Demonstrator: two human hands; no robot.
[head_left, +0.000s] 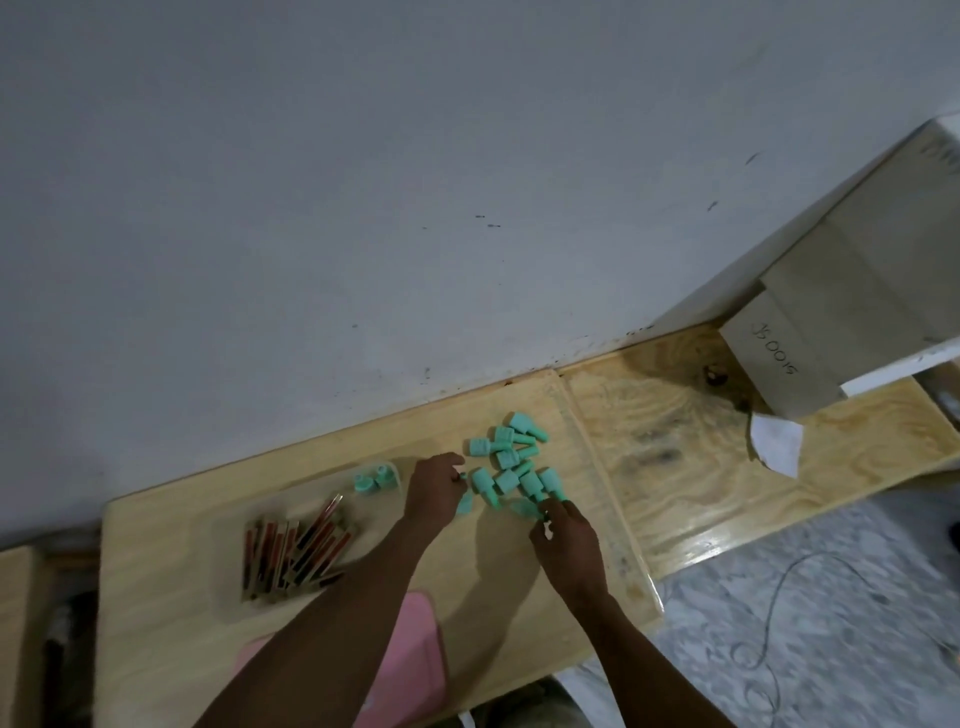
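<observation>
Several mint-green plastic caps (506, 460) lie in a loose pile on the wooden table (171, 597). My left hand (434, 493) sits at the pile's left edge with its fingers curled round a green cap (464, 503). My right hand (563, 535) is at the pile's near edge, its fingertips pinching another green cap (527, 507). A few more green caps (375, 480) rest in a clear tray to the left. Beside them lies a bundle of thin red and tan tubes (296, 551).
A pink cloth (410, 670) lies at the table's near edge under my left forearm. A second wooden board (727, 467) adjoins on the right, with a cardboard box (831, 322) and a scrap of white paper (776, 447). A cable (779, 623) runs over the mottled floor.
</observation>
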